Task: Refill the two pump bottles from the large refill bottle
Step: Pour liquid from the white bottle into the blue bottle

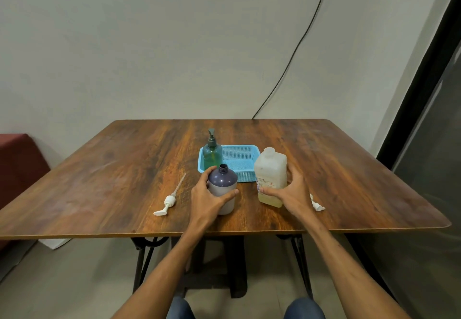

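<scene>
A purple and grey pump bottle (222,184) stands upright near the table's front, its neck open with no pump on it. My left hand (208,199) grips its body from the left. To its right stands the large translucent refill bottle (270,173), with yellowish liquid low inside and no cap on its neck. My right hand (290,191) holds it around the lower right side. A green pump bottle (212,155) with its dark pump fitted stands in the left end of a blue basket (243,161). A white pump head (169,200) with its tube lies on the table to the left.
A small white object (317,205) lies just behind my right wrist, partly hidden. The wooden table (104,176) stands against a pale wall with a black cable (294,52) running down it. A red seat (17,164) is at the left.
</scene>
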`<control>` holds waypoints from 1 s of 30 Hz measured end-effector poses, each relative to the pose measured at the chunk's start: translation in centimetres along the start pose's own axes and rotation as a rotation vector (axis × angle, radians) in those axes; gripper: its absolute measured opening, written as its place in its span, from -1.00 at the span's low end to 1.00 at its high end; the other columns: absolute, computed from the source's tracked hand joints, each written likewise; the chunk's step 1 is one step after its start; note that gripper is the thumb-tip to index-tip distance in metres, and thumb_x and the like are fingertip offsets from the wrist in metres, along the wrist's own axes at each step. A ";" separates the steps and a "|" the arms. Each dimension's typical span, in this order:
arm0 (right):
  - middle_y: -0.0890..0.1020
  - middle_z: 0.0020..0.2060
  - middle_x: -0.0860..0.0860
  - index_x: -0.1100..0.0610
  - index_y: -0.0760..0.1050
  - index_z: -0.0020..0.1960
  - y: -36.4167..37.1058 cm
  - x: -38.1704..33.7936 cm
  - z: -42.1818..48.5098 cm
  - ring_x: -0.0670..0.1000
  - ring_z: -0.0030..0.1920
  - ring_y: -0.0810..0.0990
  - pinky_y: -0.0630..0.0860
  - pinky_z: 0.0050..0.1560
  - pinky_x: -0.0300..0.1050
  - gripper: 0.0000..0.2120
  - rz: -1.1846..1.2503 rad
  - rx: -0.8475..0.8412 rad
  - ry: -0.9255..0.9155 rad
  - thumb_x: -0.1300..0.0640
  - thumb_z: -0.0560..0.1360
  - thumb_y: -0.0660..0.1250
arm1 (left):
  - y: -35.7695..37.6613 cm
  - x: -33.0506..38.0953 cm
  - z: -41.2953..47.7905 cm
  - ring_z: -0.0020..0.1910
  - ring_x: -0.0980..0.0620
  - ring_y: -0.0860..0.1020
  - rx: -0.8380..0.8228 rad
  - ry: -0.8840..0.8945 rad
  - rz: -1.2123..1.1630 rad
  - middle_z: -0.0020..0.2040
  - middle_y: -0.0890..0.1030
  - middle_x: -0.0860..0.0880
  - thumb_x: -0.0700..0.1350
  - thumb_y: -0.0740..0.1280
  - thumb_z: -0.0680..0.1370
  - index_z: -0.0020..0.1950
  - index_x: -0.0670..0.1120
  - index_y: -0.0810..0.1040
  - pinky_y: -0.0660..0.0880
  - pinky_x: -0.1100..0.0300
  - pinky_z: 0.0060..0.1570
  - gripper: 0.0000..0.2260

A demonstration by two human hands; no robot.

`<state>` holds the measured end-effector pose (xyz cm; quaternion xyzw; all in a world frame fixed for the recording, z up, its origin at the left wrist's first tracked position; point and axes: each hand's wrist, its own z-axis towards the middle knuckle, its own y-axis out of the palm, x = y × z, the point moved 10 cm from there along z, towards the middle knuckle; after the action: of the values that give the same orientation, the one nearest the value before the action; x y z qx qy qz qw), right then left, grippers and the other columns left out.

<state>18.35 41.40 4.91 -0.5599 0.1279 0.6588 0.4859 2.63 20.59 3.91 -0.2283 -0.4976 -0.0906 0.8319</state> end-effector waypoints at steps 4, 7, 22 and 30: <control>0.59 0.16 -0.14 -0.12 0.40 0.33 -0.6 -2.9 0.8 -0.05 0.11 0.59 0.68 -0.07 -0.02 -0.15 -0.224 -0.025 -0.116 -0.16 0.11 0.65 | -0.4 1.2 0.3 0.24 0.12 0.53 -0.002 0.032 -0.011 0.32 0.55 0.04 0.05 0.64 0.26 0.41 -0.01 0.42 0.56 0.24 0.14 -0.23; 0.62 0.13 -0.09 -0.10 0.41 0.31 -0.8 -4.9 1.5 -0.01 0.06 0.62 0.68 -0.10 0.05 -0.16 -0.392 -0.046 -0.195 -0.17 0.08 0.62 | -0.9 2.3 0.7 0.23 0.09 0.54 -0.010 0.064 -0.012 0.32 0.56 0.02 0.14 0.63 0.23 0.41 -0.03 0.43 0.58 0.13 0.17 -0.18; 0.64 0.12 0.10 0.04 0.45 0.30 0.1 -10.0 2.4 0.18 0.06 0.63 0.60 0.01 0.19 -0.23 -0.645 -0.102 -0.330 -0.03 0.14 0.59 | -1.6 4.8 2.9 0.15 0.14 0.52 -0.069 0.165 0.117 0.27 0.60 -0.04 0.02 0.64 0.29 0.37 -0.09 0.50 0.45 0.34 0.19 -0.30; 0.59 0.16 0.06 0.04 0.39 0.38 0.3 -11.0 2.4 0.18 0.14 0.58 0.52 0.07 0.09 -0.36 -0.898 -0.170 -0.354 0.04 0.35 0.50 | -1.7 4.6 2.8 0.18 0.09 0.56 -0.076 0.156 0.154 0.29 0.59 -0.03 0.06 0.64 0.27 0.39 -0.06 0.49 0.53 0.09 0.24 -0.27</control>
<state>15.56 37.50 15.13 -0.4768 -0.2652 0.4774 0.6888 2.02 20.82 9.54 -0.2892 -0.4086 -0.0628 0.8634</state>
